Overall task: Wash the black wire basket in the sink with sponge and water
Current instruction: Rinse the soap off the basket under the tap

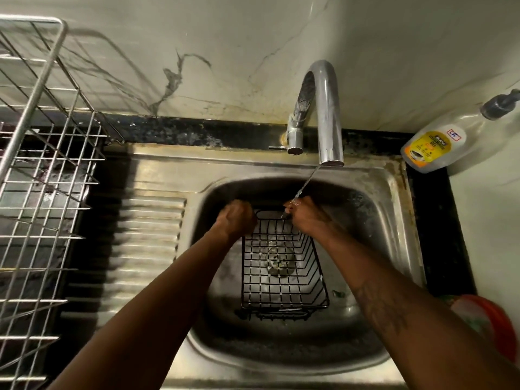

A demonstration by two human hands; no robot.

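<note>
The black wire basket [282, 266] lies in the bowl of the steel sink [388, 192], its long side running away from the person and its far end raised a little towards the tap. The drain [277, 263] shows through its mesh floor. The left hand [236, 218] is at the basket's far-left corner, seen from the back and blurred; its fingers are curled down over the rim wire and clamped on it. The right hand [306, 215] is at the far-right corner, its fingers likewise folded round the rim wire. A thin stream of water [305, 184] falls slantwise from the curved chrome tap [326, 108] and lands on the right hand's knuckles just where they meet the basket. Both forearms reach in from the near edge, and the right one bears a dark tattoo.

To the left of the bowl is the ridged draining board [149, 235], and beyond it a silver wire dish rack [42, 153] stands on the dark worktop [439, 220]. Right of the tap, a clear soap bottle [439, 144] with a yellow label and a dark pump lies tilted against the marbled wall [253, 52]. A red-orange object [489, 325], too blurred to name, sits at the right edge near the sink.
</note>
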